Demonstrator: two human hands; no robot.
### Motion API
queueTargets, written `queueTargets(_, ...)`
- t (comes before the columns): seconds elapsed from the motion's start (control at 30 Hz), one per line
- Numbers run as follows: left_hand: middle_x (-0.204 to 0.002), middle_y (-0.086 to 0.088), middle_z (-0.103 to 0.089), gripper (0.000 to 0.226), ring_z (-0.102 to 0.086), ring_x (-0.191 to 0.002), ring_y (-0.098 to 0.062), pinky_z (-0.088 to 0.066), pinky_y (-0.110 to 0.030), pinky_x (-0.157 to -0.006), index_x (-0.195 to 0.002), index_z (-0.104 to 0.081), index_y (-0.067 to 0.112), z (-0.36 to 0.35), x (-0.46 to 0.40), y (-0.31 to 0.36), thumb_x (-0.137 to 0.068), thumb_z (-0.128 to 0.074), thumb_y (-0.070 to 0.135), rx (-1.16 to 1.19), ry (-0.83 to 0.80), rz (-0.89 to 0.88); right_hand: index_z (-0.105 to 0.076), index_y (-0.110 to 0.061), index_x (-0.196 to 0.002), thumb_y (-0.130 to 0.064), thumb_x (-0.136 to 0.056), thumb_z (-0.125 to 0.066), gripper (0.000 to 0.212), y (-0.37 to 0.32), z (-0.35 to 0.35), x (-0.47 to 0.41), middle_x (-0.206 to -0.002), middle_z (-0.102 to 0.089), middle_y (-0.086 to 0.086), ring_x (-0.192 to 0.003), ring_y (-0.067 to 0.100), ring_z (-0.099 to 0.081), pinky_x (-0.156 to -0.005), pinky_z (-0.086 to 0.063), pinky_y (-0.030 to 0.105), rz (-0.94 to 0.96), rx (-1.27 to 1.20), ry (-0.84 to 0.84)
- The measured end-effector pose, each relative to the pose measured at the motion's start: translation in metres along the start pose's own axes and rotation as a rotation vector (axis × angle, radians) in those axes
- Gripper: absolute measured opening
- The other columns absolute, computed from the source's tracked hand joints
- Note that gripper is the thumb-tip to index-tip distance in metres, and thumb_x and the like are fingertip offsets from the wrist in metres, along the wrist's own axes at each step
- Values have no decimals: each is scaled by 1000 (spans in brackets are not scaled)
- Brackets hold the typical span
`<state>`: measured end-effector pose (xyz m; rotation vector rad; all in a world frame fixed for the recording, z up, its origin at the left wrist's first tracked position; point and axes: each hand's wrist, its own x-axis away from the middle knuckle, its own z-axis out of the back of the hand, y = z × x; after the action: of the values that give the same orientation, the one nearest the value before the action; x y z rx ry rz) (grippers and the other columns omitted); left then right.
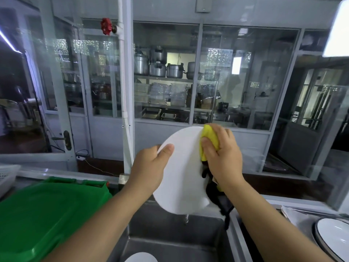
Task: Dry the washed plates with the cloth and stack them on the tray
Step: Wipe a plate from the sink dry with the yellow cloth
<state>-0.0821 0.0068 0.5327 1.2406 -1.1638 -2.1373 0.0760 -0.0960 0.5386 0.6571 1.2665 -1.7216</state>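
Note:
A white plate [184, 173] is held upright above the steel sink [170, 241]. My left hand [151, 167] grips its left rim, thumb on the near face. My right hand [222, 154] holds a yellow cloth [210, 138] pressed against the plate's upper right edge; a dark part of the cloth [221, 201] hangs below the hand. Another white plate [140, 257] lies in the sink at the bottom edge of view. At the lower right, a white plate with a dark rim [334, 237] rests on a steel surface.
A green plastic lid or bin [43, 214] fills the lower left beside the sink. A white basket [7, 174] sits at the far left. A white pipe [125, 91] with a red valve [106, 26] rises behind the sink. Glass partitions [236, 78] stand beyond.

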Motion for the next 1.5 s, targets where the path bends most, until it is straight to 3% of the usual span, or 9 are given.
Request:
queueTargets(0.23,-79,-6,-71,34,-65,-71,-20,-53,-41,-71,-84,-67,30,-21,21,-22,-87,-51,59,335,133,69,-51,-38,-123,-40,-89,-54,34,4,-16,29,-115,-60,-7,-103,18,-57,-91,-47,45,-550,-293,222)
queueTargets(0.37,-88,4,-75,18,-69,-92,-22,-53,-37,-78,-85,-74,36,-5,9,-32,-77,-59,41,377,-139,228,-53,-43,-116,-37,-90,-57,27,12,-2,24,-107,-58,-12,-95,14,-56,-78,-44,37,-412,-152,109)
queueTargets(0.57,-72,4,-63,58,-59,-67,-14,-46,-33,-71,-80,-64,5,9,-25,-11,-90,-46,59,-4,-415,88,-48,-45,-118,-42,-87,-54,31,-2,-1,32,-93,-50,-14,-78,12,-51,-60,-41,31,27,123,-49)
queueTargets(0.67,-50,10,-31,51,-30,-48,-8,-23,-28,-52,-56,-34,18,3,-14,-13,-82,-39,61,-237,-354,-77,-49,-40,-118,-45,-85,-47,33,-5,-1,43,-91,-53,-9,-72,14,-53,-54,-42,27,115,180,-22)
queueTargets(0.87,-44,7,-28,50,-28,-45,-11,-20,-29,-50,-51,-30,19,-1,-4,-19,-78,-45,59,-220,-197,-104,-48,-29,-122,-40,-91,-45,34,-6,3,41,-90,-57,2,-67,25,-57,-45,-44,29,275,294,-7)
queueTargets(1.03,-59,-14,-54,57,-51,-56,-20,-36,-30,-56,-70,-58,2,0,2,-17,-87,-51,56,99,16,80,-38,-40,-135,-44,-92,-42,44,-2,0,26,-101,-40,-11,-81,21,-54,-59,-38,30,5,214,17)
queueTargets(1.2,-70,8,-73,29,-68,-60,-7,-51,-23,-48,-69,-71,38,-1,2,-19,-89,-55,51,409,206,211,-31,-15,-146,-30,-93,-51,59,-4,-13,43,-133,-36,19,-109,28,-31,-95,-33,47,-69,371,113)
queueTargets(1.33,-74,12,-73,29,-69,-64,-5,-49,-21,-48,-73,-70,41,-5,6,-23,-90,-51,55,447,216,261,-27,-7,-148,-33,-92,-49,65,-5,-19,47,-137,-34,24,-105,28,-25,-92,-17,41,-64,479,33)
queueTargets(1.5,-77,2,-74,30,-71,-78,-21,-57,-43,-75,-75,-72,39,-23,9,-29,-89,-52,57,439,201,306,-32,-1,-145,-35,-93,-42,63,-23,-23,32,-135,-41,23,-101,31,-31,-91,-25,43,164,484,-61)
